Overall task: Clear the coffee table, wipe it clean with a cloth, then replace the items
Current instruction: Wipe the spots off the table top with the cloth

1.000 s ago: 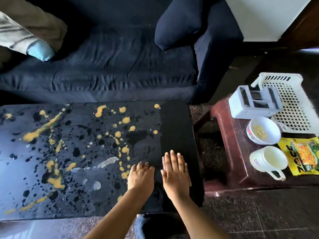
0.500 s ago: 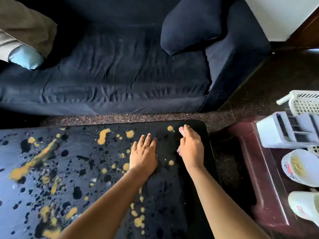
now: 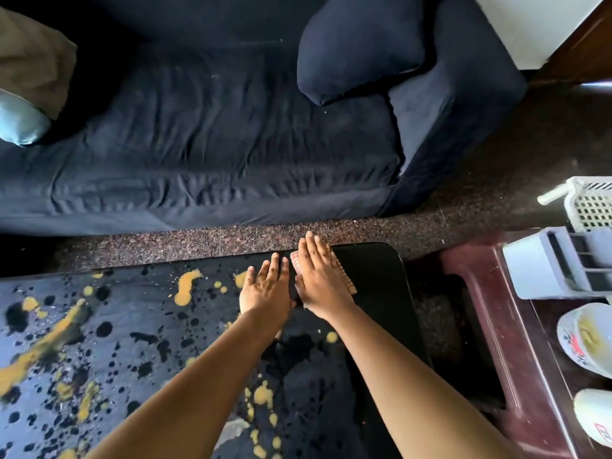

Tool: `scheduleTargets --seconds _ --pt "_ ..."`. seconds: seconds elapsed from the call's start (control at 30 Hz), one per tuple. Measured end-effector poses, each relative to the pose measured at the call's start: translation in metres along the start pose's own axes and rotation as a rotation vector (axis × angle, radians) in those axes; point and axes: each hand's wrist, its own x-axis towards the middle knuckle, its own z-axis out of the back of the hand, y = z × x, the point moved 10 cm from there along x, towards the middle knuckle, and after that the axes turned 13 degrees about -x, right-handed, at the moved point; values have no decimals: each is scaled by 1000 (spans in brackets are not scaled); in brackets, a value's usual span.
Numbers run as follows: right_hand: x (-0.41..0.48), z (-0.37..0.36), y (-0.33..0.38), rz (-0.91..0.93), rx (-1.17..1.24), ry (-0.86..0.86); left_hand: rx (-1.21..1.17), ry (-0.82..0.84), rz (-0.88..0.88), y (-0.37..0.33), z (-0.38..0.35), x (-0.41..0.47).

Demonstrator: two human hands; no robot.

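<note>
We look down at two bare forearms reaching over a black desk [image 3: 374, 276]. The right hand [image 3: 319, 276] lies flat, fingers straight and close together, pressing a checked cloth [image 3: 346, 280] onto the desk's far edge; the cloth shows on either side of the fingers. The left hand [image 3: 266, 289] rests flat on the desk just beside it, fingers straight and slightly fanned, holding nothing. Left of and behind both hands, yellow splatters [image 3: 185, 286] and dark drops cover the surface; right of the right hand the desk is plain black. Beyond the fingertips stands a navy sofa [image 3: 231, 144]. Well to the right, a maroon side table [image 3: 496, 309] carries a white bowl [image 3: 586, 336] and basket [image 3: 592, 207].
</note>
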Motion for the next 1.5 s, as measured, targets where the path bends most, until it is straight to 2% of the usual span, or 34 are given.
scheduleTargets --seconds 0.07,0.17,0.27,0.33,0.4,0.47,0.5,0.63,0.7,0.73,0.8,0.87,0.9,0.97,1.07,1.13,1.2,1.3,1.37,1.43,1.5 --pt "-2 -1 -27 -23 -17 24 15 13 -6 3 2 0" --pt "-18 2 -92 -283 -71 20 23 5 1 3 3 -1" --pt "-18 2 -78 -422 -3 -64 26 -2 33 5 -1 -3" --pt "-7 4 -36 -348 22 -97 31 -18 79 8 -2 -5" --pt "1 1 -3 -183 -5 -63 35 -28 135 13 -2 -8" --pt "-1 1 -9 -113 -50 -40 30 -10 150 15 -2 -10" --pt "-4 0 -24 -138 -73 -40 25 -4 145 16 -2 -10" --pt "-26 0 -89 -478 -39 -69 28 -5 106 16 0 -8" --pt "-25 1 -81 -565 -14 -84 20 1 95 16 -1 -8" --pt "-20 4 -65 -543 2 -107 1 5 87 15 -1 -8" --pt "-5 6 -17 -333 -2 -123 -44 9 63 16 0 -7" --pt "3 1 12 -116 -34 -68 -55 21 32 18 3 -6" --pt "4 1 9 -75 -54 -40 -46 33 18 20 4 -5" --pt "0 1 -27 -150 -104 -29 -20 51 1 22 6 -4" --pt "-15 5 -95 -461 -46 -30 -2 57 11 22 4 -5" --pt "-18 5 -100 -547 -33 -29 -8 52 20 22 2 -4" --pt "-9 6 -68 -487 -20 -50 -5 57 25 22 1 -5" --pt "0 2 -2 -181 -5 -50 3 66 48 22 1 -4" --pt "-1 1 -4 -75 -59 -11 7 76 53 22 0 -4" --pt "-11 1 -43 -162 -120 -37 14 73 55 21 0 -4" --pt "-29 4 -88 -380 -99 -74 12 71 55 22 0 -4"
